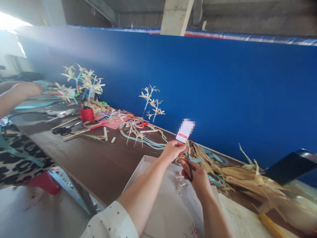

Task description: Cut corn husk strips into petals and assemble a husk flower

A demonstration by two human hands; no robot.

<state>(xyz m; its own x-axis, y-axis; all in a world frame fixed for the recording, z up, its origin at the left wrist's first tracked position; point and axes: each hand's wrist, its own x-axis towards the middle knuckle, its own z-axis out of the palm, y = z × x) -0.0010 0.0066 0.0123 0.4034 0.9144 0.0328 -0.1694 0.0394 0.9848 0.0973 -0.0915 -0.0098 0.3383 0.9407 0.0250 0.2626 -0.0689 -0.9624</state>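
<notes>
Where husks lie, brown table, blue partition

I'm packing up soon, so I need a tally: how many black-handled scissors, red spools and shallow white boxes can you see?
Black-handled scissors: 2 (one in the right hand, one on the table)
Red spools: 1
Shallow white boxes: 1
Total: 4

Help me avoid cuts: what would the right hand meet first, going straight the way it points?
Probably the left hand, up-left in the picture from the right hand and its scissors; depth is unclear.
</notes>
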